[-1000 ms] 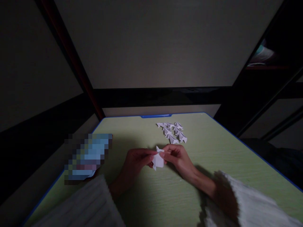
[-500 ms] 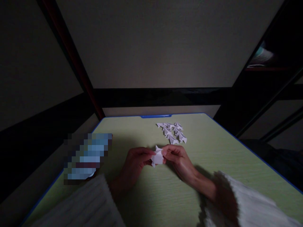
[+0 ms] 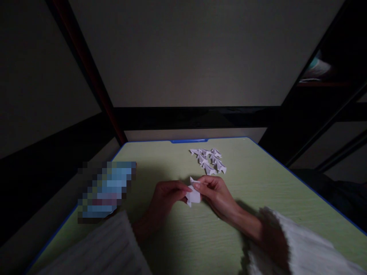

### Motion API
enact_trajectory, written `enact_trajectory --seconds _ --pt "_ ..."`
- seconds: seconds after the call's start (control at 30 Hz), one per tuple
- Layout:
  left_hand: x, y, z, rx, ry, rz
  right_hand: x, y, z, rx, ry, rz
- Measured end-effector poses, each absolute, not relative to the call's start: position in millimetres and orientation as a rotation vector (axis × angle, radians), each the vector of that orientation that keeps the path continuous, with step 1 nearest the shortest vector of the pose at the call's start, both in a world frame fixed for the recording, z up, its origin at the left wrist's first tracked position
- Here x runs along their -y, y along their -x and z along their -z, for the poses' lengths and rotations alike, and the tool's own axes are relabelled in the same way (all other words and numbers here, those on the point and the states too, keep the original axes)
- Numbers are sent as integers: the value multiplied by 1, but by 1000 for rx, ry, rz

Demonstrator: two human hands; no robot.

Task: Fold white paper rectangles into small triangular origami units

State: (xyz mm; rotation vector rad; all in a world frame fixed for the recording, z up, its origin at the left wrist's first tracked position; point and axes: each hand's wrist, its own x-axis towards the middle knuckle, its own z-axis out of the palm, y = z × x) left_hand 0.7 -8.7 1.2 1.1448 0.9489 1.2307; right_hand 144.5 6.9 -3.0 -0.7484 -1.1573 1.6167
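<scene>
Between my two hands, just above the table, is a small piece of folded white paper [image 3: 194, 195] with a pointed corner at its top and another at its lower left. My left hand [image 3: 168, 194] pinches its left edge between thumb and fingers. On the other side my right hand [image 3: 214, 190] grips the upper right part, its thumb lying across the front. The fingers behind the paper are hidden. Beyond my hands lie several folded white paper pieces [image 3: 208, 168], pointed in shape and grouped close together.
The light green table [image 3: 160, 160] has a blue rim with a blue handle [image 3: 189, 141] at its far edge. A blurred-out, screen-like flat object [image 3: 110, 191] lies on the left. Dark-banded panels [image 3: 195, 57] rise behind the table, and a shelf with a bag-like bundle [image 3: 319, 68] is at the right.
The folded paper has tilted and shifted slightly in my fingers, up and then back down. My thumbs have moved a little over it. The pieces lying on the table stay where they were.
</scene>
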Motion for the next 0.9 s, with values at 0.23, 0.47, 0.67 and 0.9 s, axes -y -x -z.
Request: enact_trajectory --seconds 0.23,0.47,0.67,0.9 --pt "7 1 1 -873 -1171 -1214 -7 -146 -1 1219 863 -1481" --pt "5 -2 -4 -1021 -1171 -1025 -4 -145 -8 1294 954 -1394" --pt "5 -5 -5 -1088 -1238 -947 -4 -147 -9 1303 970 -1404" --pt "6 -5 -7 -1112 -1229 -950 -5 -146 -9 1287 960 -1415"
